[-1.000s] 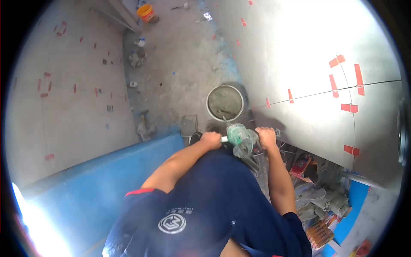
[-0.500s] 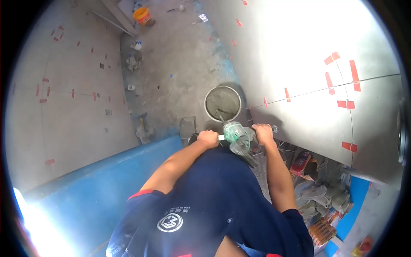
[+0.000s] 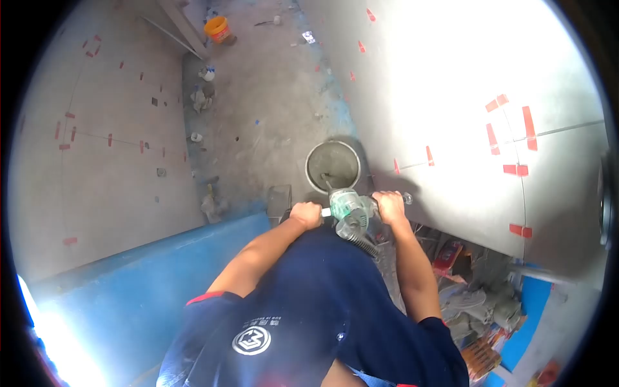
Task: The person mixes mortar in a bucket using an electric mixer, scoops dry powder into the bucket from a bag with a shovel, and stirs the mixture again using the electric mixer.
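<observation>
A green and grey power mixer (image 3: 349,208) is held between my two hands, in front of my body. My left hand (image 3: 307,215) is wrapped round its left side handle. My right hand (image 3: 389,207) grips the handle on the other side, whose end sticks out past the fingers. From the mixer a shaft (image 3: 329,185) runs down into a round bucket (image 3: 307,169) of wet grey mortar (image 3: 335,161). The shaft's lower end is hidden in the mortar. A ribbed grey hose or cord sleeve (image 3: 367,247) hangs from the mixer's back toward me.
Large grey tiled walls stand at left (image 3: 109,174) and right (image 3: 445,116), dotted with red clips. A blue ledge (image 3: 155,258) runs at lower left. Bags and rubbish (image 3: 477,297) lie by my right side. An orange bucket (image 3: 218,29) stands farther off.
The bucket, mixer and both hands appear slightly lower and to the left in view, as the camera has shifted a little. Both hands keep their hold on the mixer.
</observation>
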The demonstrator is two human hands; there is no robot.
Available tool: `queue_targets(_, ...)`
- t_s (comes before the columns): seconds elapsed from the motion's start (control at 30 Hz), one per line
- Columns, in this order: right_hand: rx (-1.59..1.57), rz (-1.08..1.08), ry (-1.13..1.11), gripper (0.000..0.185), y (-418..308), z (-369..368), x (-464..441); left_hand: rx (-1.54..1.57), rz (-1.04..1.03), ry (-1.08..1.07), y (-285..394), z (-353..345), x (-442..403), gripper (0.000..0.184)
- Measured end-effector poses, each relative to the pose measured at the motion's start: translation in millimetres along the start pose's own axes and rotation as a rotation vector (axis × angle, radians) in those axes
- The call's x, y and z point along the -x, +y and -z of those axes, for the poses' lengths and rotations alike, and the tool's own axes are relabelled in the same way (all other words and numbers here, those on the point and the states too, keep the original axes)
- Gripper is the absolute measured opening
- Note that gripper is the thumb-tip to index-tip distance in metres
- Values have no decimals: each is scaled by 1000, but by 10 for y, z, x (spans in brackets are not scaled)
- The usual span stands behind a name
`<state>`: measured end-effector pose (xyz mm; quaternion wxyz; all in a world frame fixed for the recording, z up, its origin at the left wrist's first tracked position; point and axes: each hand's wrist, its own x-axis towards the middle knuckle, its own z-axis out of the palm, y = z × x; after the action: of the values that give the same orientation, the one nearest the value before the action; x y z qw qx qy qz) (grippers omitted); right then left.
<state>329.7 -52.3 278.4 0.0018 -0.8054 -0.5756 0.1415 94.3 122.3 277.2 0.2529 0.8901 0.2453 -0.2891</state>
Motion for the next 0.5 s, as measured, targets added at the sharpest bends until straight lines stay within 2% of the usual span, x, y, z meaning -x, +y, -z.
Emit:
queue_targets(0.1, 23, 12, -44, 15, -9, 14, -75, 9, 0, -7, -21, -22, 24, 29)
queue_targets(0.17, 33, 61, 40, 15, -69, 7, -76, 47, 35, -21, -54, -77, 82, 31)
queue_targets(0.3, 97, 62, -59, 15, -115, 160, -297, 97, 40, 40, -122, -101, 98, 33)
queue_targets(0.33, 83, 144, 39, 15, -126, 223, -321, 106, 77, 29, -127, -125, 74, 32)
queue_targets(0.43, 96, 182, -14, 12, -144, 312, -532, 170, 108, 66, -135, -168, 83, 30)
queue_targets(0.5, 213, 201, -100, 15, -210, 413, -686, 236, 133, 92, -115, -115, 151, 31)
